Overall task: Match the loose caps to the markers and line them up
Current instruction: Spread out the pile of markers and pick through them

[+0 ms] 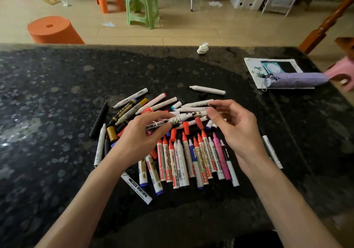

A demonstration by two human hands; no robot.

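Head view: your left hand (141,132) curls its fingers round a thin white marker (159,124), pinching the barrel so that its dark tip points across at your right hand (235,125). The right thumb and forefinger are pressed together on a small dark cap (213,106), the other fingers loosely bent below; the piece is too small to tell for sure. Holding the two end to end like this looks like a check of fit before pushing on.

Just below your right fingertips lie loose red caps (186,128). Nearer you, under both wrists, the lined-up row (191,159) sits side by side on the dark table (57,94). Beyond your left knuckles the unsorted heap (134,105) waits, kept apart from the finished ones.
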